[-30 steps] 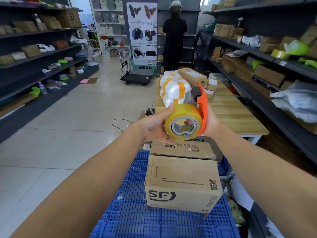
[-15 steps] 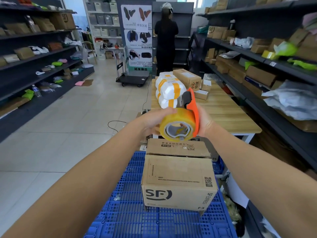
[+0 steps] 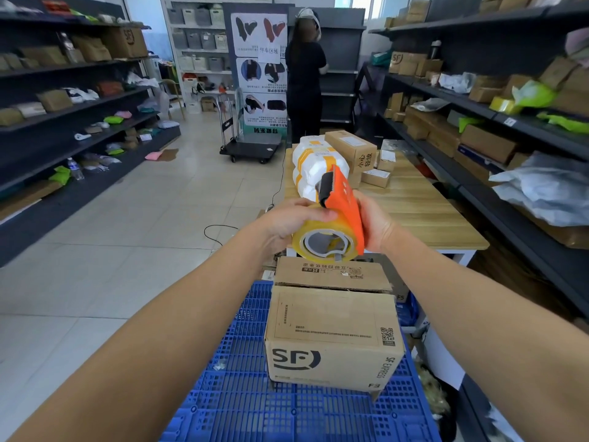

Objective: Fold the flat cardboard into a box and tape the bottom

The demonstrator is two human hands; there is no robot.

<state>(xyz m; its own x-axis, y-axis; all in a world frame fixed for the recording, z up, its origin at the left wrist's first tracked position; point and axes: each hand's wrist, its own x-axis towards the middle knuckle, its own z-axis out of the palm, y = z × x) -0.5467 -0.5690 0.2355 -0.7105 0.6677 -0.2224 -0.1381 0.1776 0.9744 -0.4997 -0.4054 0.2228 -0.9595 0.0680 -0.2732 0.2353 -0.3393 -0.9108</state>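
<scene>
**Q:** Folding stage?

**A:** Judged complete. Cardboard box (image 3: 331,339) squared into shape, lying on the blue pallet (image 3: 242,393), low in the centre of the view. One far flap (image 3: 331,274) open, projecting rearward.

**Q:** Taping stage?

**A:** Judged not yet begun. No strip visible on any face shown.
- Left hand (image 3: 287,221) curled over the tape roll (image 3: 331,225).
- Right hand (image 3: 374,220) clamped on the orange dispenser (image 3: 345,202) carrying that roll.
- Both hands close together, above the far end of the box and clear of it.
- Remaining: free the tape end, close the bottom flaps, seal the seam.
- Bottom seam not identifiable from this angle.

**Q:** Materials and shapes?

**A:** From left to right:
- Pallet: rigid moulded plastic, open lattice.
- Roll: glossy translucent yellow film on a grey core, round.
- Box: matt brown corrugated board, black print, crisp folded edges, rougher along the flap's cut edge.
- Dispenser: smooth flat orange plate, dark head at the upper tip.
- Table (image 3: 414,212), at right: pale wood-grain top, flat, square-edged.
</scene>
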